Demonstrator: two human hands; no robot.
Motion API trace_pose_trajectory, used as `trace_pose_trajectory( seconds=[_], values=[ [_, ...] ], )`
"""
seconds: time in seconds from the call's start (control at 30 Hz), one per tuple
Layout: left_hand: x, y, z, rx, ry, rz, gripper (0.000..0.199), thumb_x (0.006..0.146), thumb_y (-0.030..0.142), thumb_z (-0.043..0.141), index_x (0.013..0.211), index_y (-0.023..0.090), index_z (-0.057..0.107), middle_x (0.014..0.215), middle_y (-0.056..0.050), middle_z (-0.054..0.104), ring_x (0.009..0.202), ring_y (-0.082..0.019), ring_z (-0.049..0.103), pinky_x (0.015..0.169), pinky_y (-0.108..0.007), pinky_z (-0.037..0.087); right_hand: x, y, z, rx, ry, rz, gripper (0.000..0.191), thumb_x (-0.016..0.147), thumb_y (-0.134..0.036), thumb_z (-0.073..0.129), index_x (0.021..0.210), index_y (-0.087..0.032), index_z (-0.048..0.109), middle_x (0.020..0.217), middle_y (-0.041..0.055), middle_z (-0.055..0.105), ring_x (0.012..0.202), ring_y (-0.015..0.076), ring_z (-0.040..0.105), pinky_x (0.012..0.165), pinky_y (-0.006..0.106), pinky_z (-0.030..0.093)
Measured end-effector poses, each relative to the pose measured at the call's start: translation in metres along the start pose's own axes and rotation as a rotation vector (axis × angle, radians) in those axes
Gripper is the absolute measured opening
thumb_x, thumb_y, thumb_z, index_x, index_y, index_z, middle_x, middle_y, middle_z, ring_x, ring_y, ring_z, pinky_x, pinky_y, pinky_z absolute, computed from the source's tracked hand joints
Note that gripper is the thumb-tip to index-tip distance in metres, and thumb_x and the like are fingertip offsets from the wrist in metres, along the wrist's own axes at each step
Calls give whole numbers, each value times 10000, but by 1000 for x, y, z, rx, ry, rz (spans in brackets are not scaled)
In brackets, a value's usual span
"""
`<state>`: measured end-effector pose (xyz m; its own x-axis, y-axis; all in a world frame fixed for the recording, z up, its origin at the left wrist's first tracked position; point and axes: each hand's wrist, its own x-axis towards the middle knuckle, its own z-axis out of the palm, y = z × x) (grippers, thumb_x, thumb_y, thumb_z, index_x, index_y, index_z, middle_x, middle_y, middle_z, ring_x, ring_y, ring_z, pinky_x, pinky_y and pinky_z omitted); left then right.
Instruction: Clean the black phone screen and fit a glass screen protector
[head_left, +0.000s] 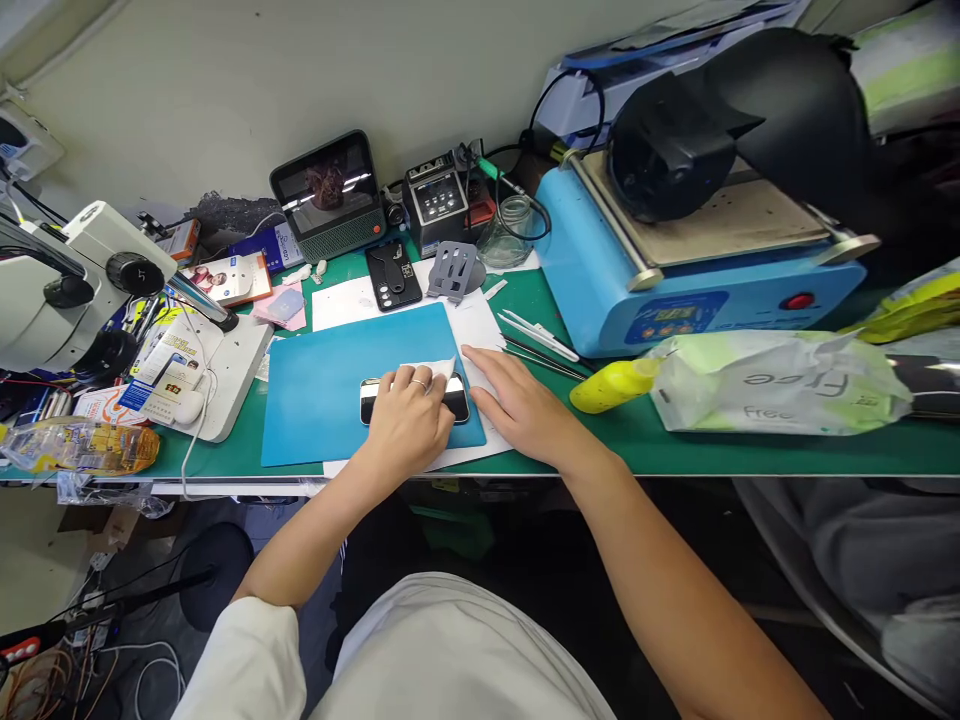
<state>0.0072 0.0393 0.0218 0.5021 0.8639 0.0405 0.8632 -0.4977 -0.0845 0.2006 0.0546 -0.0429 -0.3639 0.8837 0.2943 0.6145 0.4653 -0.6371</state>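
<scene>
A phone (367,400) lies flat on the blue mat (315,400), its glossy face up. My left hand (409,420) rests over its middle with the fingers curled round a white tissue (442,367), which is pressed on the glass. A ring shows on one finger. To the right of the phone, my right hand (517,405) lies at the mat's right edge, over white paper (480,330), with its fingers stretched out and holding nothing. Part of the phone is hidden under my left hand.
Behind the mat are a black phone (394,275), a grey holder (455,270), a glass jar (510,235) and a screen device (330,195). Tweezers (540,335), a wipes pack (780,382) and a blue machine (675,300) stand right. A microscope base (232,380) is left.
</scene>
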Motion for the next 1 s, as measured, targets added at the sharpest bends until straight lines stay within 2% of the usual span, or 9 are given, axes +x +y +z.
trace_pose_trajectory(
  seconds=[0.17, 0.33, 0.5, 0.6, 0.7, 0.83, 1.0],
  values=[
    [6, 15, 2, -18, 12, -1, 304, 1041, 259, 374, 1154, 141, 630, 1133, -120, 650, 1029, -277, 562, 904, -413, 420, -1, 3, 2, 6, 8, -8, 544, 1062, -388, 312, 1575, -217, 372, 1545, 149, 515, 1447, 318, 467, 1197, 571, 407],
    [-7, 13, 1, -2, 30, 1, 322, 1039, 266, 393, 1259, 141, 593, 1172, -126, 647, 1052, -281, 566, 955, -425, 413, -2, 3, 1, 18, 16, -10, 552, 1065, -407, 309, 1587, -236, 360, 1548, 145, 516, 1439, 319, 480, 1192, 577, 413],
    [0, 13, 5, 22, 37, -62, 343, 1033, 227, 376, 1268, 95, 588, 1157, -158, 637, 1045, -298, 575, 943, -437, 415, -1, 4, 3, 31, 25, -6, 555, 1060, -411, 318, 1584, -238, 372, 1541, 146, 523, 1433, 331, 481, 1187, 591, 413],
    [1, 20, 6, 9, 43, -31, 381, 1042, 251, 373, 1336, 85, 549, 1200, -156, 630, 1086, -296, 568, 975, -435, 409, -1, 5, 3, 31, 23, -15, 556, 1058, -399, 311, 1587, -235, 365, 1538, 152, 523, 1433, 331, 480, 1193, 597, 401],
    [-10, 25, 3, -11, 47, 16, 401, 1044, 266, 374, 1378, 107, 529, 1215, -139, 632, 1074, -282, 566, 966, -426, 414, -1, 5, 3, 28, 14, -20, 554, 1060, -391, 303, 1590, -242, 359, 1532, 150, 529, 1429, 327, 486, 1188, 595, 407],
    [-26, 14, 2, -18, 49, 26, 411, 1038, 252, 373, 1398, 124, 526, 1237, -140, 629, 1102, -288, 563, 971, -437, 409, -1, 3, 1, 21, 4, -4, 551, 1062, -393, 310, 1587, -235, 363, 1547, 147, 515, 1435, 323, 478, 1189, 580, 413],
    [-26, 1, 4, 28, 40, -64, 432, 1031, 238, 368, 1410, 102, 525, 1243, -164, 625, 1108, -317, 557, 976, -462, 405, 0, 2, 0, 12, -7, 15, 554, 1062, -402, 310, 1585, -229, 368, 1555, 142, 511, 1445, 318, 468, 1196, 564, 412]
  ],
)
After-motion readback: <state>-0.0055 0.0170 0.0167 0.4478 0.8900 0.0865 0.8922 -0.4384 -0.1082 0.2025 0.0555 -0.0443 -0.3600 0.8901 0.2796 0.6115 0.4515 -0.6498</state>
